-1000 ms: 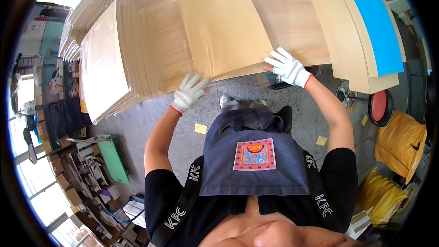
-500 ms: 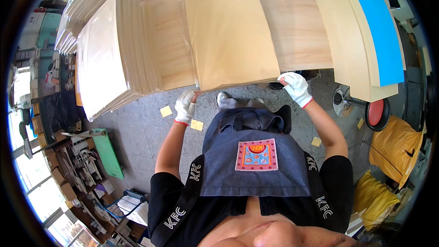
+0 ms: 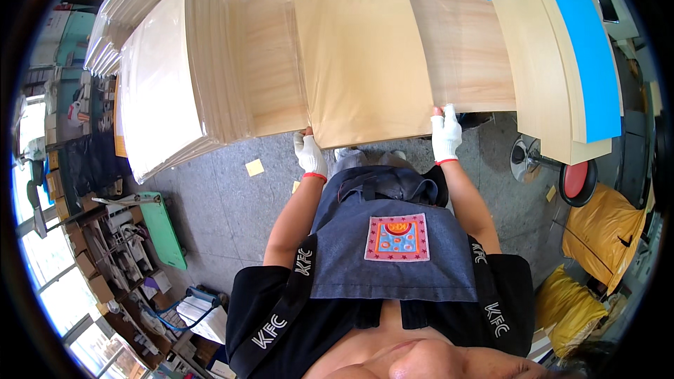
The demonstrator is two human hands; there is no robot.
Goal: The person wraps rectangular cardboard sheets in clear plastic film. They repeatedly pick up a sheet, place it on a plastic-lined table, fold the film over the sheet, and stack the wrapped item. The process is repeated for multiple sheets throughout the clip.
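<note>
A tan flat board [image 3: 368, 63] in a clear plastic sleeve lies on the wood-grain table [image 3: 463, 63], its near edge jutting past the table's front. My left hand [image 3: 309, 156], in a white glove with a bare thumb tip, closes on the board's near left corner. At the near right corner is my right hand [image 3: 446, 137], gloved the same way. Its fingers stretch forward along the side edge and its bare thumb tip touches that edge. The undersides of both hands are hidden.
Left on the table stands a leaning stack of plastic-wrapped boards [image 3: 158, 84]. Tan boards [image 3: 537, 63] with a blue sheet [image 3: 579, 49] are piled at the right. A red-seated stool [image 3: 580, 181] and yellow sacks [image 3: 604, 231] stand right; a green board [image 3: 163, 231] is at lower left.
The sleeved board has shifted slightly right and toward me. My left hand moved right along its corner; my right hand turned upright against the side edge, its fingers straightening.
</note>
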